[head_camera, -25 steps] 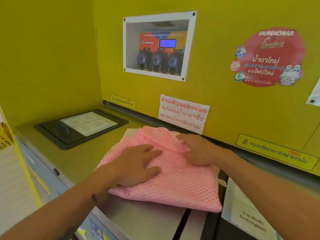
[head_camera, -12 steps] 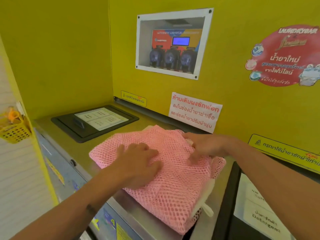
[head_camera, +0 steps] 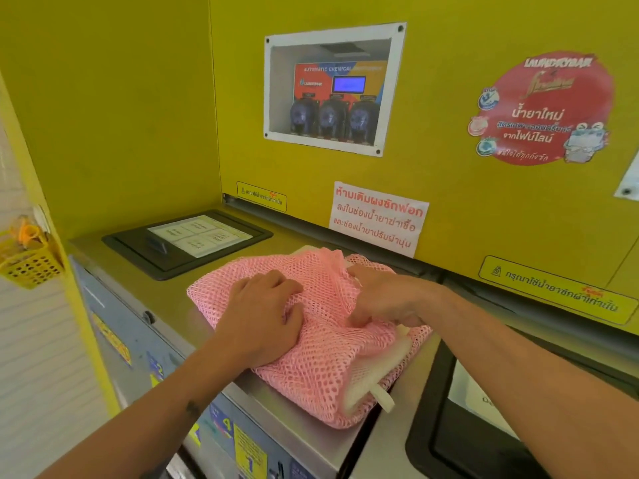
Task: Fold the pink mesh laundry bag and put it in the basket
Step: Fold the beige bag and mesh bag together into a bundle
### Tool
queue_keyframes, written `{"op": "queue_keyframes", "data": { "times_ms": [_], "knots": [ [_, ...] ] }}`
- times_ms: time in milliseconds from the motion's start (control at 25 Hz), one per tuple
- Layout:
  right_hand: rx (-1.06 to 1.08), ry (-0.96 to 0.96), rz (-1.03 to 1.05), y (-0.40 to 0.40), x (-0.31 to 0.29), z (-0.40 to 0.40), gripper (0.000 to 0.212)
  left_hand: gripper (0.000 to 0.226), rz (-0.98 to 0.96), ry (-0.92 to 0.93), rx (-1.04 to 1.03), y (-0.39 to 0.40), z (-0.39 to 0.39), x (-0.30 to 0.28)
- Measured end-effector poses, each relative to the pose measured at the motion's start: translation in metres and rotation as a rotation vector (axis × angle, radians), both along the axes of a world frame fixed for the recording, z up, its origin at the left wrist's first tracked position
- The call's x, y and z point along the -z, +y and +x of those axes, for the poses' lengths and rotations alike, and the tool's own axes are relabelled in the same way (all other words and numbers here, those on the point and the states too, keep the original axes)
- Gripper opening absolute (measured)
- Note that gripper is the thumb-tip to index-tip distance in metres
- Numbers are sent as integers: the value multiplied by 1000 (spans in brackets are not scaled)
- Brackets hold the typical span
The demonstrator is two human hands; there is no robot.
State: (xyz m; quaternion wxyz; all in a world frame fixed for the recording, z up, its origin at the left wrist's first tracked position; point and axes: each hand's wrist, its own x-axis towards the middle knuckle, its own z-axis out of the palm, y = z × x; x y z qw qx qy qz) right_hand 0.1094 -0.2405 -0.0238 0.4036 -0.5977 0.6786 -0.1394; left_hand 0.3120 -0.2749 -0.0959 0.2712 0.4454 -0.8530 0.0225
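The pink mesh laundry bag (head_camera: 321, 371) lies folded in a thick bundle on top of a steel washing machine (head_camera: 304, 430), its near corner hanging over the front edge with a white tab showing. My left hand (head_camera: 262, 316) presses on the bag's left half, fingers curling into the mesh. My right hand (head_camera: 383, 295) bunches and grips the mesh at the bag's upper right. A small yellow perforated basket (head_camera: 29, 261) hangs on the wall at the far left, well apart from the bag.
A black detergent-drawer lid (head_camera: 186, 240) with a white label sits behind the bag to the left. A second black lid (head_camera: 466, 426) lies to the right. A yellow wall panel with stickers and a recessed dispenser window (head_camera: 332, 88) rises just behind.
The view has swung left, bringing the yellow basket into sight. Both hands went from lying flat on the bag to gathering and gripping the mesh; the bag's corner now hangs over the machine's front edge.
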Motion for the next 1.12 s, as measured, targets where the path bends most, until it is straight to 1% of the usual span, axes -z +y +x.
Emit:
{"op": "queue_keyframes", "data": {
  "times_ms": [40,160,200,240,280,320,360,400,440,480,520,600,720,800,840,920,960,1000,1120],
  "knots": [
    [-5,-14,-36,0,-1,-1,100,49,-19,29,24,-1,2,-1],
    [42,-84,-315,-7,-26,-13,79,33,-116,182,41,-13,9,-19],
    [74,-99,-371,-12,-37,-19,75,30,-166,241,26,-17,11,-24],
    [86,-86,-411,-17,-44,-26,74,28,-206,290,0,-19,11,-28],
    [82,-34,-423,-24,-46,-34,74,29,-215,317,-37,-17,9,-30],
    [75,63,-402,-30,-39,-42,72,32,-169,302,-81,-12,5,-29],
    [70,189,-357,-33,-27,-48,68,38,-72,245,-120,-6,0,-23],
    [69,302,-312,-36,-9,-54,62,46,68,160,-138,-2,-4,-15],
    [77,393,-261,-37,9,-59,56,53,215,55,-128,-1,-7,-5],
    [97,465,-230,-38,24,-65,56,58,311,-37,-95,-1,-8,3],
    [128,508,-207,-40,32,-70,62,62,355,-88,-60,-4,-9,8],
    [177,499,-176,-44,34,-78,79,62,357,-69,-20,-16,-5,10],
    [162,442,-129,-41,23,-77,97,55,280,45,-61,-24,1,5],
    [154,326,-65,-39,11,-78,105,56,239,155,-132,-25,5,2],
    [186,252,-45,-40,5,-80,106,57,250,209,-186,-26,8,-1],
    [289,180,-49,-37,0,-79,109,53,380,308,-287,-28,13,-9],
    [327,191,-56,-35,2,-77,108,54,469,348,-300,-30,15,-13],
    [344,212,-50,-36,5,-73,102,55,535,377,-287,-31,16,-17],
    [301,263,-40,-35,15,-51,61,62,634,469,-242,-32,16,-24]
  ]
}}
